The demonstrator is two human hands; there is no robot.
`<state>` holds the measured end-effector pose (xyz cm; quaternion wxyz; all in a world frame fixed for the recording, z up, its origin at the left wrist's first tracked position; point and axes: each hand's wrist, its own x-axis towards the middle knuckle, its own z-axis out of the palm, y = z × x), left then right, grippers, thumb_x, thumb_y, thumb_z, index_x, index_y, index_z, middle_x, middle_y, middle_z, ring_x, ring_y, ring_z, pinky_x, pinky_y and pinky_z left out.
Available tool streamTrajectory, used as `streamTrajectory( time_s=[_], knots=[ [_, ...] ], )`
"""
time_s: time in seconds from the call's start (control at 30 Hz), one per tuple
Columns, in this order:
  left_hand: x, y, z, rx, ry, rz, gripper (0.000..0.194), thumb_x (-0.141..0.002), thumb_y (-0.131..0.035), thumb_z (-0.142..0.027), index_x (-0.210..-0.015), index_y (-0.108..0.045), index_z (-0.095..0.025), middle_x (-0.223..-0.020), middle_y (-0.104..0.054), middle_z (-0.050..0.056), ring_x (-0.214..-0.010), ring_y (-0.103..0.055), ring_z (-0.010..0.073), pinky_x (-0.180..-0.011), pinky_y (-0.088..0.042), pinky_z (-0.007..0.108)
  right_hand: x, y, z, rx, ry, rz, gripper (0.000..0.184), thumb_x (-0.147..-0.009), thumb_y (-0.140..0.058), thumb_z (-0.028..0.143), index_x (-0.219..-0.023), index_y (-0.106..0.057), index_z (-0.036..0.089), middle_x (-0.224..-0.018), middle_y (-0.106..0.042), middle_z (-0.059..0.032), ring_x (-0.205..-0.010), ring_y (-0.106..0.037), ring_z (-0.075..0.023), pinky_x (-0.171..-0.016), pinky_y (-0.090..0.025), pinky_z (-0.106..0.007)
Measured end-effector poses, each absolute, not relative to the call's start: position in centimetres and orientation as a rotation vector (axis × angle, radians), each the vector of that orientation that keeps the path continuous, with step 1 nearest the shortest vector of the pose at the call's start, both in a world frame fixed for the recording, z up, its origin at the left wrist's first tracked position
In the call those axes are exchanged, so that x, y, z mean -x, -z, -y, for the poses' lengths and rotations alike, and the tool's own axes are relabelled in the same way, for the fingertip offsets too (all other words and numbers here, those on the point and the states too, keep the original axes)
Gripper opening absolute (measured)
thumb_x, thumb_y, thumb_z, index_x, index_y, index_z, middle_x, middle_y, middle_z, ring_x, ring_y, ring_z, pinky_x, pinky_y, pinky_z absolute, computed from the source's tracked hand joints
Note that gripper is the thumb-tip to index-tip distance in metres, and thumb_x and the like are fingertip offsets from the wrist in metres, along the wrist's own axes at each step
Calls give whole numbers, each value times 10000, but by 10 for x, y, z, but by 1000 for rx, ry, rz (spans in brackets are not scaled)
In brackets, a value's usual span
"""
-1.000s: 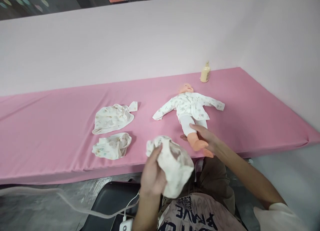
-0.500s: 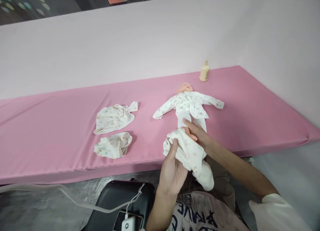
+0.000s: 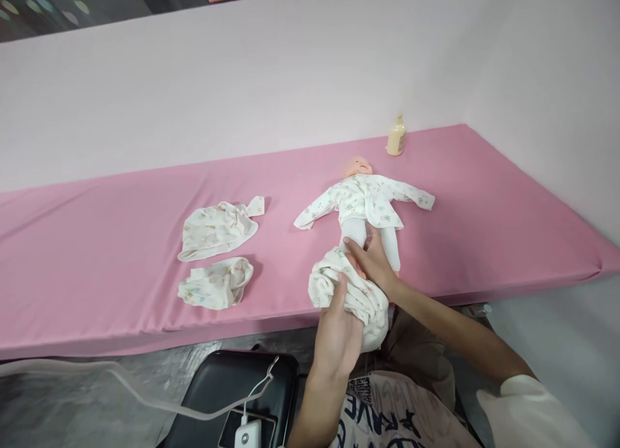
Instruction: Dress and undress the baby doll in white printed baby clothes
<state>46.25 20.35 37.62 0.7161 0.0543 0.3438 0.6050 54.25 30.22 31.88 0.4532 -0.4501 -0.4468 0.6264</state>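
A baby doll (image 3: 358,167) lies face up on the pink mat, wearing a printed white jacket (image 3: 371,199) with its sleeves spread, and white leggings (image 3: 353,232). My left hand (image 3: 339,328) grips a bunched pair of printed baby pants (image 3: 371,306), thumb on top, at the mat's front edge. The pants' opening surrounds the doll's foot on the left side of the view. My right hand (image 3: 372,261) is closed around that lower leg, just above the cloth. The doll's other leg lies straight on the mat, outside the pants.
Two folded printed baby garments, an upper one (image 3: 217,228) and a lower one (image 3: 217,283), lie left on the pink mat (image 3: 121,254). A pump bottle (image 3: 396,138) stands near the wall. Below is a black stool (image 3: 208,390) with a white cabled device (image 3: 248,433).
The pants have been gathered up into a tighter bunch, and their hanging leg is drawn in. My right hand has shifted slightly left and down along the doll's leg.
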Motion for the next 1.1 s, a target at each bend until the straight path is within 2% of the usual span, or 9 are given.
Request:
streamTrajectory(
  time_s=[0.13, 0.3, 0.47, 0.57, 0.73, 0.8, 0.87, 1.0, 1.1],
  knots=[
    [-462, -371, -207, -93, -1402, -740, 356, -976, -534, -338, -1287, -624, -190, -1192, -687, 81, -1214, -604, 180, -1092, -437, 301, -540, -313, -299, 1178, -1429, 1146, 875, -844, -660, 439, -1527, -158, 224, -1113, -609, -77, -994, -612, -212, -883, -516, -345],
    [-458, -360, -205, -50, -1409, -778, 380, -963, -557, -347, -1299, -620, -179, -1202, -691, 87, -1185, -626, 194, -1093, -443, 325, -553, -314, -288, 1261, -1358, 1491, 746, -881, -600, 512, -1519, -321, 243, -911, -596, -48, -831, -590, -225, -822, -519, -403],
    [-454, -356, -204, -4, -1389, -745, 417, -974, -537, -339, -1358, -584, -184, -1281, -668, 94, -1233, -605, 204, -1132, -417, 342, -569, -325, -280, 1287, -869, 1901, 352, -888, -614, 471, -1156, -707, 262, -999, -509, -85, -980, -529, -265, -934, -456, -489],
    [-453, -355, -204, 32, -1403, -715, 422, -991, -501, -334, -1388, -561, -206, -1338, -638, 78, -1268, -582, 189, -1152, -396, 330, -565, -325, -280, 1107, -802, 1932, 256, -931, -577, 402, -1012, -749, 229, -1081, -500, -107, -1110, -505, -270, -1004, -430, -471],
    [-448, -351, -202, 104, -1410, -700, 403, -1012, -450, -335, -1385, -566, -241, -1316, -656, 47, -1240, -601, 152, -1133, -413, 294, -551, -317, -278, 1092, -775, 1867, 259, -966, -515, 352, -886, -717, 212, -1129, -517, -112, -1151, -504, -259, -1027, -413, -460],
    [-446, -348, -201, 95, -1428, -673, 393, -1007, -458, -348, -1366, -585, -248, -1293, -669, 40, -1217, -616, 151, -1108, -436, 289, -551, -313, -276, 1104, -813, 1842, 245, -963, -513, 361, -890, -696, 216, -1166, -517, -108, -1185, -491, -261, -1038, -404, -454],
    [-444, -343, -200, 88, -1446, -660, 375, -1003, -467, -348, -1330, -616, -240, -1252, -689, 42, -1190, -632, 156, -1081, -457, 287, -554, -307, -273, 1175, -880, 1737, 197, -936, -548, 373, -1003, -661, 226, -1227, -500, -103, -1203, -487, -255, -1034, -417, -439],
    [-446, -330, -199, 104, -1439, -671, 355, -995, -479, -364, -1254, -667, -213, -1143, -726, 61, -1118, -664, 178, -1033, -486, 308, -565, -298, -269, 1355, -1230, 1402, 540, -849, -658, 418, -1316, -462, 231, -1271, -524, -99, -1147, -545, -233, -986, -473, -414],
    [-447, -323, -196, 115, -1428, -677, 363, -993, -473, -385, -1249, -667, -215, -1177, -712, 74, -1098, -667, 193, -1037, -485, 356, -575, -300, -272, 1288, -1689, 1268, 616, -825, -699, 427, -1348, -437, 231, -1155, -629, -84, -1054, -620, -222, -865, -534, -360]
  ],
)
